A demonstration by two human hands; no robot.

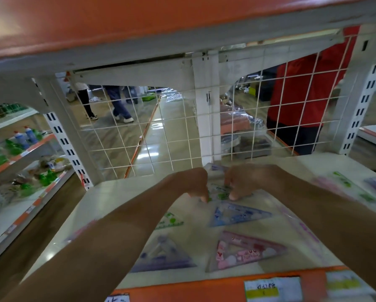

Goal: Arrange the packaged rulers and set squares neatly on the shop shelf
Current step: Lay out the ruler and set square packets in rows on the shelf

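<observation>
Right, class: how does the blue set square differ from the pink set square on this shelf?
Colour: the blue set square is blue-printed, the pink set square pink with pale shapes. Place: blue lies farther back, pink nearer the front edge of the shelf. Both are triangles lying flat.

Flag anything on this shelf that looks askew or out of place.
Yes. On the shelf, the blue set square, pink set square and purple set square lie scattered, each pointing a different way, not lined up. Nothing looks spilled or damaged, though motion blur hides detail.
</observation>
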